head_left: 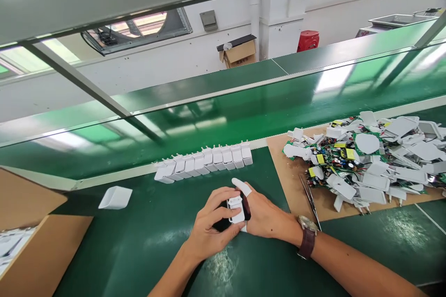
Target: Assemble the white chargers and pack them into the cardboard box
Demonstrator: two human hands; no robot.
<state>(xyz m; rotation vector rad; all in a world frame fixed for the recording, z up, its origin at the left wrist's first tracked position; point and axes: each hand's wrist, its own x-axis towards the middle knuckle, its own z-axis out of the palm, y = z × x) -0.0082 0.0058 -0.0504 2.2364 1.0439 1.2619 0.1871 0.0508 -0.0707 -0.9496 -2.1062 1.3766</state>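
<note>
A white power adapter [237, 216] with plug pins is between my hands, above the green bench. My left hand [213, 223] grips it from the left, with fingers and thumb closed on its sides. From the right, my right hand [266, 216] wraps round the same adapter; white finger cots cover its index finger and thumb. The right palm side and some fingertips are hidden. Beyond my hands stands a row of several similar white adapters [198, 163], pins upward. An empty-looking white housing [115, 197] lies on the bench to the left.
On brown cardboard [284, 167] at right lies a heap of circuit boards and white covers [369, 162]. Metal tweezers [310, 199] rest at its left edge. A cardboard box [69, 246] with white pieces stands at left. A low ledge [259, 143] borders the bench's back.
</note>
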